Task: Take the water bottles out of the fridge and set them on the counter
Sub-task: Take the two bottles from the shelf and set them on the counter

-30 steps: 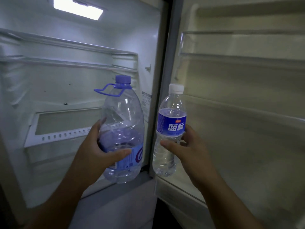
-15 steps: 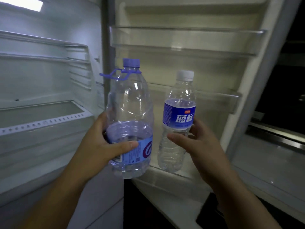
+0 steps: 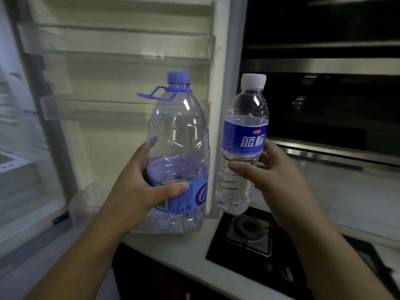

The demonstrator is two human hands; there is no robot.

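Observation:
My left hand (image 3: pixel 138 191) grips a large clear bottle (image 3: pixel 177 135) with a purple cap and carry handle, about a third full, upright in front of the open fridge door (image 3: pixel 121 68). My right hand (image 3: pixel 275 182) holds a smaller water bottle (image 3: pixel 242 144) with a white cap and a blue label, upright, over the edge of a black gas hob (image 3: pixel 249 237). Both bottles are in the air above the white counter (image 3: pixel 184 252). The fridge interior (image 3: pixel 13 169) shows at the far left.
The door's clear shelves (image 3: pixel 116 42) hold nothing. A burner ring (image 3: pixel 249 227) lies right under the small bottle. Behind the hob runs a pale counter strip (image 3: pixel 346 191) under a dark window or hood with steel trim.
My view has swung right, away from the fridge interior towards the counter and hob. Both hands have carried their bottles out past the door and over the counter edge.

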